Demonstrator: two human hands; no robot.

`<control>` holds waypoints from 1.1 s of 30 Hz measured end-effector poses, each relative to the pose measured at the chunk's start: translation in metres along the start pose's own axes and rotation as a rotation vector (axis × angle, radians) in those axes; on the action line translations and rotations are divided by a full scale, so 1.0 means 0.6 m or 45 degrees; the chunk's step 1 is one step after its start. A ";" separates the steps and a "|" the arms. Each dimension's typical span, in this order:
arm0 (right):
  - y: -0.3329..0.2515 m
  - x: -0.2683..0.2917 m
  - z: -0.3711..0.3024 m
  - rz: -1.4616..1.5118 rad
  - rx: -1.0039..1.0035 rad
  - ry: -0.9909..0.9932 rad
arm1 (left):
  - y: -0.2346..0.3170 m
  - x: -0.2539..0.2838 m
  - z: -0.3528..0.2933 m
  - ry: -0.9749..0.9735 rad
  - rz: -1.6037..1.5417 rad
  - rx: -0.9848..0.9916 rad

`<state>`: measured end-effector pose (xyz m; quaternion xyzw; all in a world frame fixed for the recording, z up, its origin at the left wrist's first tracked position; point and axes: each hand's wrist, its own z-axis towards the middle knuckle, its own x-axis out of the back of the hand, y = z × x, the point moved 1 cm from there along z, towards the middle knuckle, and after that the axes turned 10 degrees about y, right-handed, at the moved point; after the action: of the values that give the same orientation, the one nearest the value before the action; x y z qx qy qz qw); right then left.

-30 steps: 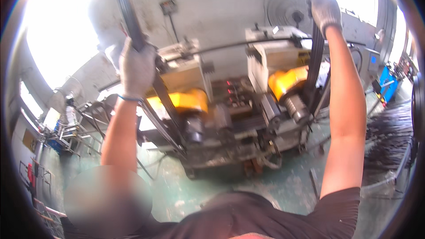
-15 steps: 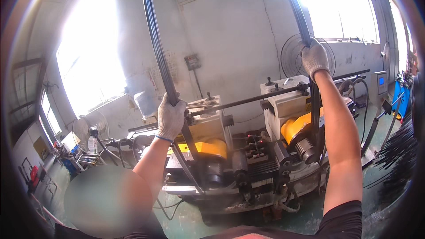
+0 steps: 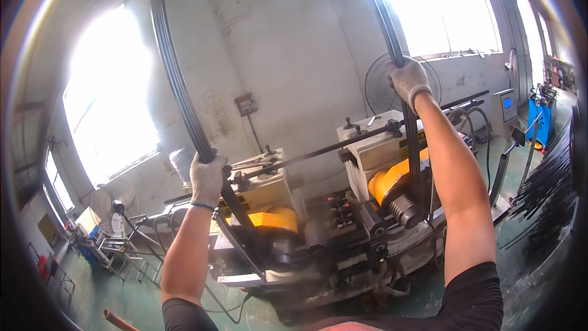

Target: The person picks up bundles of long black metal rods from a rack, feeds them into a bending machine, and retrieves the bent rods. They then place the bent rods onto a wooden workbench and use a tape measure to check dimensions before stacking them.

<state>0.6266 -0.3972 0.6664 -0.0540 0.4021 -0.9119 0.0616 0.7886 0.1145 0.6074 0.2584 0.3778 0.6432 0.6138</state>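
My left hand (image 3: 207,178), in a pale knit glove, is wrapped round a long black ribbed strand (image 3: 174,79) that looks like belting. My gloved right hand (image 3: 410,81), raised higher, grips a similar black strand (image 3: 381,9). Both strands run up beyond the upper edge; whether they join there is hidden. Below my left hand, the strand drops past a yellow guard (image 3: 275,219) to a dark roller (image 3: 283,250). On the right it comes down beside a grooved metal roller (image 3: 404,211) under another yellow guard (image 3: 392,178).
A dark horizontal rod (image 3: 331,154) crosses the machine behind the strands. A control box (image 3: 505,107) with a blue screen and a blue cabinet (image 3: 539,124) stand at right, above a heap of black strips (image 3: 545,193). A fan (image 3: 116,202) stands at left.
The view has swung, so the machine and both hands sit further left in it. Both hands keep their hold on the strands. The blurred patch at lower left is gone.
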 end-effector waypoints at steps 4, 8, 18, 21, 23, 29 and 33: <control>-0.005 0.000 0.004 0.114 -0.023 -0.039 | -0.011 0.015 0.002 -0.003 0.009 0.067; -0.033 0.008 -0.018 0.250 -0.113 -0.093 | -0.021 0.032 -0.007 -0.014 -0.030 0.128; 0.036 0.011 0.011 0.069 0.218 -0.093 | -0.073 0.020 -0.007 -0.071 0.030 -0.049; 0.068 -0.005 0.021 -0.136 0.275 -0.045 | -0.066 0.024 0.000 -0.102 0.132 -0.062; 0.023 -0.007 -0.007 -0.044 0.062 -0.107 | -0.065 0.054 0.008 -0.114 0.332 -0.193; 0.024 -0.008 -0.026 -0.067 0.230 -0.169 | -0.072 0.041 -0.002 -0.057 0.184 0.089; 0.032 -0.032 -0.047 -0.044 0.279 -0.228 | -0.091 0.050 0.004 -0.040 0.154 0.132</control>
<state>0.6426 -0.3868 0.6323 -0.1351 0.2918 -0.9429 0.0869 0.8195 0.1421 0.5612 0.3222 0.3846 0.6546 0.5655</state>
